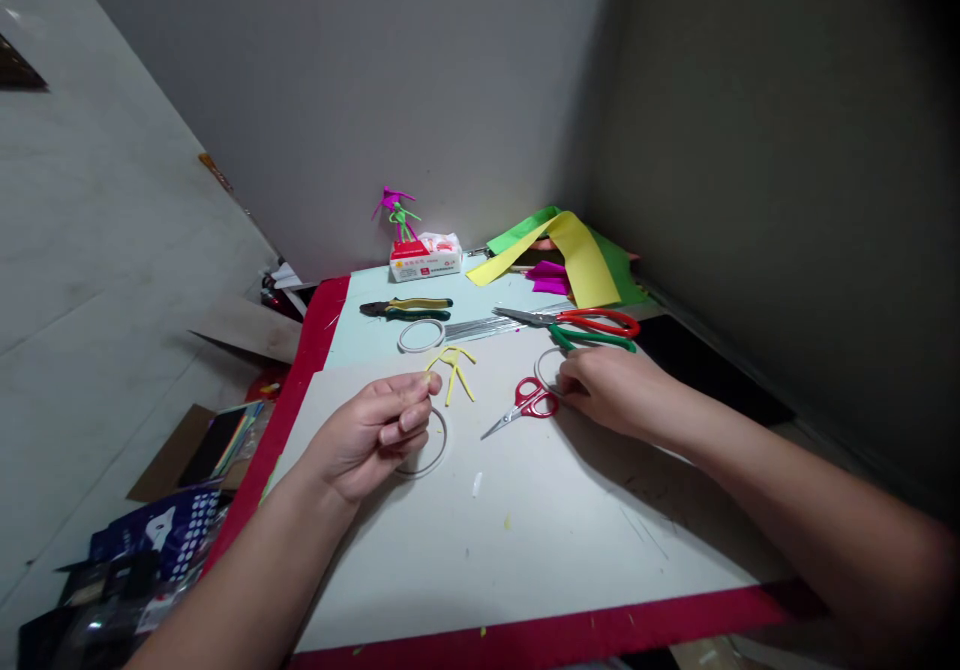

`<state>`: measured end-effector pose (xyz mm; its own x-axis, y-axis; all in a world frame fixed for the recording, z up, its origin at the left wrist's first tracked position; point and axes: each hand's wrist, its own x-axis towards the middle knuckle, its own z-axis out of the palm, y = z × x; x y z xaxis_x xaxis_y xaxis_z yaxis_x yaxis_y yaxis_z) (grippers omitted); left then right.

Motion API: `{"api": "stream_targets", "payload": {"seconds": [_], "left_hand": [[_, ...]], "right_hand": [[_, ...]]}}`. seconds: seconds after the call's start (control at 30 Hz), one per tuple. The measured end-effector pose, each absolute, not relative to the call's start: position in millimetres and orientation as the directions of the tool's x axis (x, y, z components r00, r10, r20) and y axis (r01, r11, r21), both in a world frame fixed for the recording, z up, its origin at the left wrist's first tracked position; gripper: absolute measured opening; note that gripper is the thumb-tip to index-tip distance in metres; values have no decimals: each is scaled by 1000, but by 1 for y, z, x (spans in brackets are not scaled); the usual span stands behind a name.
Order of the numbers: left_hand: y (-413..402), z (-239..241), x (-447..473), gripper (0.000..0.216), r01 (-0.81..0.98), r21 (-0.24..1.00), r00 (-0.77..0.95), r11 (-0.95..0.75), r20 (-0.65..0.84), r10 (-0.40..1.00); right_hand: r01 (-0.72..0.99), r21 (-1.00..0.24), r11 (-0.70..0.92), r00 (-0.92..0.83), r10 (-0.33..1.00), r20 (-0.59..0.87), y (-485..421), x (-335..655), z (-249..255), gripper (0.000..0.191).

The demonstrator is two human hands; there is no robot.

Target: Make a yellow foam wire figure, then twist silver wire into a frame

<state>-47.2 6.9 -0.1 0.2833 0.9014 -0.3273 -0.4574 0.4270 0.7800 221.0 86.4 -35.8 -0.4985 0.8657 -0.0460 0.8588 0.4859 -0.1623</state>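
Left hand [375, 432] pinches the yellow stick figure [455, 368] at its 2 o'clock; right hand [611, 390], fingers curled, grasp unclear, has small red scissors [527, 403] just beside at 9 o'clock

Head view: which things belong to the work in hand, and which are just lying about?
In use: left hand pinching yellow figure; right hand by small red scissors; tape ring beneath left hand.
Lying about: pliers, large scissors, wire bundle, coloured paper, tissue pack, pink-green figure.

pliers [406, 308] – beside tape ring [421, 335] | large scissors [559, 320] by wires [484, 327] | tissue box [425, 258] – back wall | coloured paper [581, 260] far corner
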Motion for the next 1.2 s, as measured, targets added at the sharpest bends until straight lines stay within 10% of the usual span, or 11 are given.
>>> {"api": "stream_targets", "payload": {"seconds": [0.27, 0.43, 0.6, 0.93, 1.2], "left_hand": [[7, -10, -45, 10, -372, 819, 164, 437, -405, 899], [8, -21, -36, 12, -304, 838, 144, 453, -429, 892], [2, -21, -28, 19, -249, 861, 144, 444, -420, 896], [-3, -27, -20, 28, -238, 893, 85, 381, -372, 924], [-5, -22, -19, 20, -240, 876, 182, 418, -382, 906]], "right_hand": [[829, -319, 460, -479, 878, 20, 76, 213, -21, 10], [461, -585, 667, -693, 682, 232, 49, 198, -22, 5], [222, -384, 896, -775, 401, 489, 38, 187, -34, 7], [191, 94, 977, -903, 138, 406, 44, 185, -41, 19], [193, 180, 964, -911, 108, 398, 45, 183, -41, 21]]}}
